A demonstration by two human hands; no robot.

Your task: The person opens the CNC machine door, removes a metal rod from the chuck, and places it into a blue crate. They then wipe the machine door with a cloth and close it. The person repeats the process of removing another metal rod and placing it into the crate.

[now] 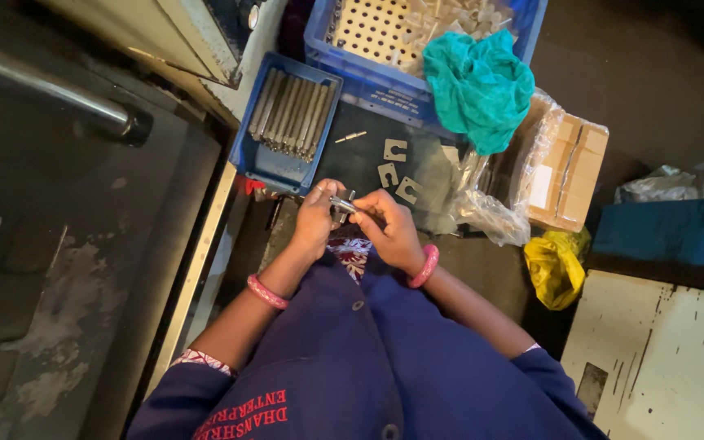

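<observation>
Two blue trays sit beyond my hands: the big perforated crate (368,33), then the small tray (283,122) of steel rods. Nearer, three flat clips (395,173) lie loose. My left hand (317,218) and right hand (389,228) both pinch one small metal part (342,206); I'd keep it steady, close to my chest.

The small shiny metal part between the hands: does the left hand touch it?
Touching. The head view shows the left hand with its fingertips closed on the small shiny metal part, no gap between them.
</observation>
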